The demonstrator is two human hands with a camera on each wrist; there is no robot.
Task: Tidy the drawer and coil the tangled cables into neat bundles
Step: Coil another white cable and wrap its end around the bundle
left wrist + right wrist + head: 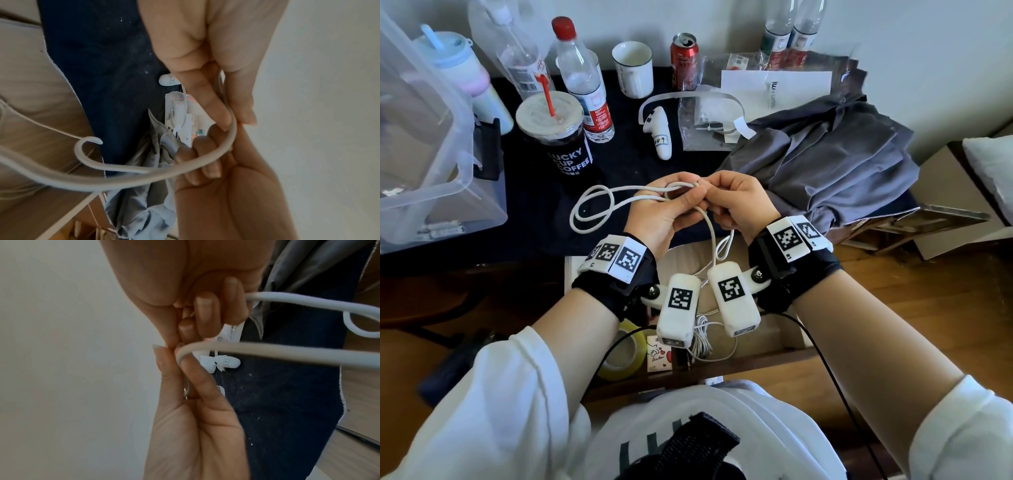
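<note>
Now both hands, left (661, 209) and right (739, 202), pinch the white cable (599, 205) above the table (534, 178), its loops trailing left, nearer the left hand.

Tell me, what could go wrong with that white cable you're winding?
The thick white cable loops loosely beyond the left hand, near the dark iced coffee cup with the red straw; a swing might tip it. The right hand pinches only at the crossing, so the loops may spring apart. The tail hangs into the open wooden drawer and could snag other cables.
</note>
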